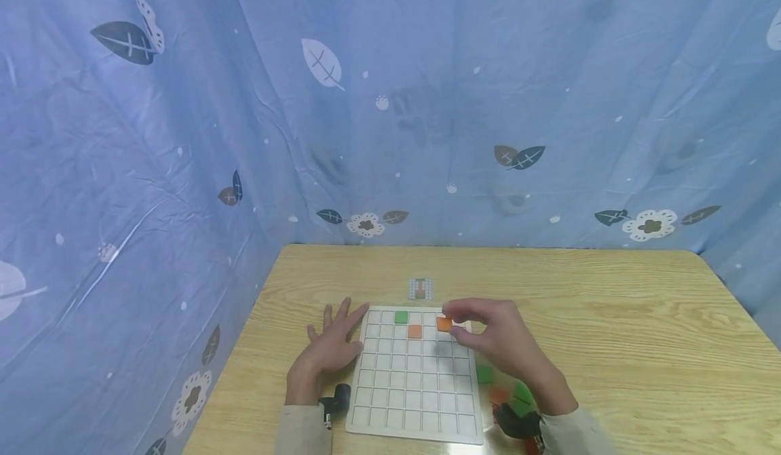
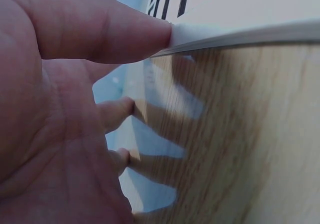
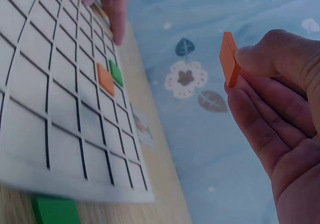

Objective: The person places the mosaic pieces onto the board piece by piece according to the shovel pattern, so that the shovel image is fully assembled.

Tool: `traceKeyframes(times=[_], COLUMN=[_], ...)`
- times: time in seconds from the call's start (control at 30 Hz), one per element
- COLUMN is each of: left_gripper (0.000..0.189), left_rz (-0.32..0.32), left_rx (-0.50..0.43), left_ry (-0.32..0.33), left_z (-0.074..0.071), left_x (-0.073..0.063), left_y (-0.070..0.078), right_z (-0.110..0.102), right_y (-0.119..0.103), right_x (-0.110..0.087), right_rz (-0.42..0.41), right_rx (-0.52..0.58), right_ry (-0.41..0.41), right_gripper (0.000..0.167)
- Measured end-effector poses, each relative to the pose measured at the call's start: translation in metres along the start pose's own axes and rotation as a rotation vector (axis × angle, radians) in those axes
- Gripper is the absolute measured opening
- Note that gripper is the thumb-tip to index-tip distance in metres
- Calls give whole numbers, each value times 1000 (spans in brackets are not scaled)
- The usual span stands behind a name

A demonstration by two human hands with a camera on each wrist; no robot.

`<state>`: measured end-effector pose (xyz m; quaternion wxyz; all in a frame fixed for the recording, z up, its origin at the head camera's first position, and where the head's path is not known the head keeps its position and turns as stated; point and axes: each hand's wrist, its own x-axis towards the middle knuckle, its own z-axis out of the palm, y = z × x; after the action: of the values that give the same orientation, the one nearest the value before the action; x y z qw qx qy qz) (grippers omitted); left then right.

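A white grid board (image 1: 396,380) lies on the wooden table. One green square tile (image 1: 401,317) and one orange square tile (image 1: 415,332) sit in cells near its far edge. Above the board's far right part, my right hand (image 1: 497,333) pinches another orange tile (image 3: 229,59) between thumb and fingers; the right wrist view shows it raised off the board. My left hand (image 1: 329,350) lies at the board's left side with its fingers spread. In the left wrist view, the left thumb (image 2: 110,31) touches the board's edge.
A small printed card (image 1: 420,289) with a grid picture lies beyond the board. Loose green tiles (image 1: 485,374) and orange ones (image 1: 498,397) lie right of the board, partly hidden under the right wrist. A blue patterned curtain (image 1: 427,136) hangs behind the table (image 1: 610,319) and along its left.
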<state>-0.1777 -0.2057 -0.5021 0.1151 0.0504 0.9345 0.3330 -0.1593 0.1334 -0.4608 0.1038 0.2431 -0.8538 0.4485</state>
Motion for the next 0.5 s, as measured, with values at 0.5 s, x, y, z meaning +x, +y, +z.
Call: traceKeyframes(times=[0.5], left_gripper=[80], left_rz=[1], left_rx=[-8], left_ry=[-3], left_z=[0], left_x=[1], left_y=[-1], right_z=[40], right_y=[6], right_x=[8], right_rz=[57], right_rx=[82], right_ry=[-90], right_gripper=[30])
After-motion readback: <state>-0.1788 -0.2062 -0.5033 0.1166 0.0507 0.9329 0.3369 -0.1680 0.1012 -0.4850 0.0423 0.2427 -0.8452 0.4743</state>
